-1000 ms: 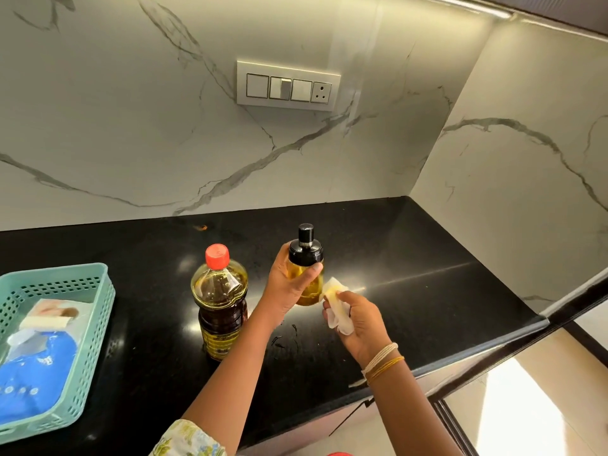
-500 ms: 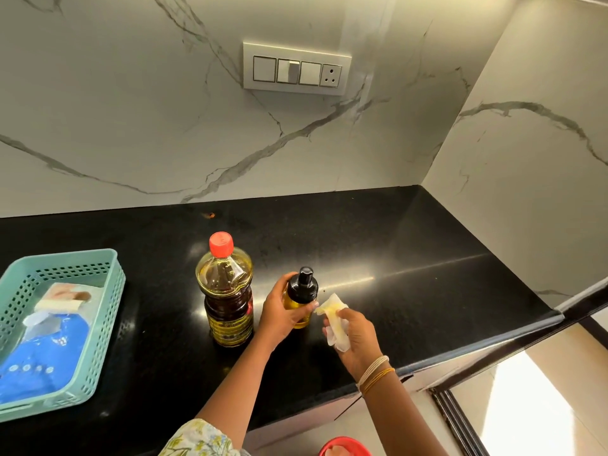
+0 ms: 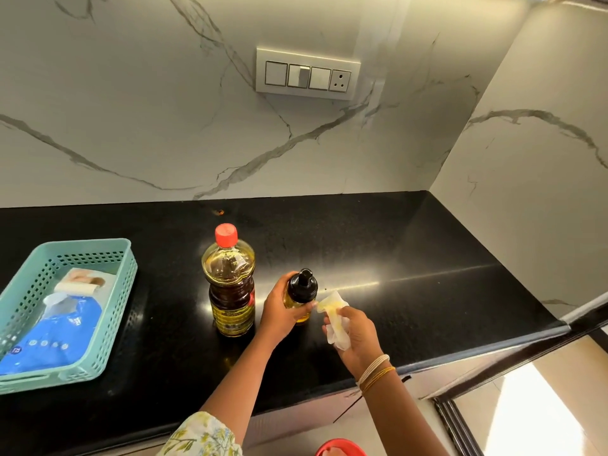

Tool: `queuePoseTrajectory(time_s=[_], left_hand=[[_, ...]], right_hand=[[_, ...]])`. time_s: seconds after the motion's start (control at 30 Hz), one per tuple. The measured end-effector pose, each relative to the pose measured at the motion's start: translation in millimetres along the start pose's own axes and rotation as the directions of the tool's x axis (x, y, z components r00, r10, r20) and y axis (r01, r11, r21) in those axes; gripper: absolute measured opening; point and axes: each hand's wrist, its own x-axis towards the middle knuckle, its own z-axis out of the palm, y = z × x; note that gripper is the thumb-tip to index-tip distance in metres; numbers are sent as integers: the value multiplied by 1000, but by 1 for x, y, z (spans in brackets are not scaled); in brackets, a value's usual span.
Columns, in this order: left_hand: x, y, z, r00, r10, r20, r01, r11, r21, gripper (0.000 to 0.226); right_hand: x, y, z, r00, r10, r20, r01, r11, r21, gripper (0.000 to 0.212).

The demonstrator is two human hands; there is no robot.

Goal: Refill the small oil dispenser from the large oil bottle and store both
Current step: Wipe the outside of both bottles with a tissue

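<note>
Left hand (image 3: pixel 283 311) gripping small oil dispenser (image 3: pixel 301 296) (base hidden), right of large oil bottle (image 3: pixel 230 281), right hand (image 3: pixel 353 334) pinching crumpled tissue (image 3: pixel 334 311) beside it

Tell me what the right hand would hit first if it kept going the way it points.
Probably the dispenser: the right hand points up-left with its tissue leading, almost at the glass. Depth is unclear.

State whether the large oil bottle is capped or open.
Capped: the large oil bottle stands upright on the counter with its red cap on.
</note>
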Motion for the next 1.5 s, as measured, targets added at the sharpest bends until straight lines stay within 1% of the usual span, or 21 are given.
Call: queuePoseTrajectory(time_s=[0.2,0.3,0.47,0.57,0.7,0.93,1.0,1.07,1.1,1.13,1.17,1.2,1.3,1.37,1.43,1.5], left_hand=[[28,22,8,997,36,-68,-31,997,68,66],[48,25,13,995,12,-95,-5,997,75,68],[75,15,18,990,-14,-139,27,996,87,66],[85,7,19,985,-25,-169,41,995,90,66],[95,0,20,975,-43,-216,62,995,80,70],[106,-1,20,967,-54,-251,70,996,57,71],[104,0,19,968,-80,-239,90,995,30,78],[101,3,19,963,-139,-232,144,990,5,95],[97,5,18,955,-170,-245,179,984,12,103],[94,7,19,943,-195,-271,210,977,27,106],[88,9,20,927,-214,-308,235,971,34,104],[82,10,21,910,-230,-346,257,966,33,97],[57,9,21,876,-272,-398,304,953,19,67],[39,9,17,875,-302,-378,322,947,-10,51],[21,12,10,885,-332,-325,336,941,-47,44],[7,16,2,896,-368,-249,369,928,-43,40]], right_hand=[[-4,-8,-5,1000,1,6,-1,1000,-18,38],[-1,-14,-3,1000,-10,5,10,1000,-24,37],[8,-23,-1,1000,-20,13,20,1000,-5,29],[15,-27,-2,1000,-27,10,27,1000,0,34],[23,-29,-2,1000,-27,10,27,1000,4,43],[27,-30,-1,1000,-3,8,3,999,-33,42],[27,-29,-1,1000,3,9,-3,999,-44,42],[25,-28,1,1000,5,11,-4,998,-59,42],[25,-27,2,1000,6,12,-5,998,-63,41],[24,-26,3,1000,6,13,-6,998,-65,41],[23,-24,3,1000,9,16,-8,997,-70,40],[22,-22,4,1000,11,19,-9,997,-81,39],[17,-11,6,999,20,29,-16,994,-110,33],[12,-3,9,999,37,38,-33,992,-119,28],[6,5,11,998,52,37,-47,989,-140,23],[0,13,13,998,58,30,-53,987,-149,19]])
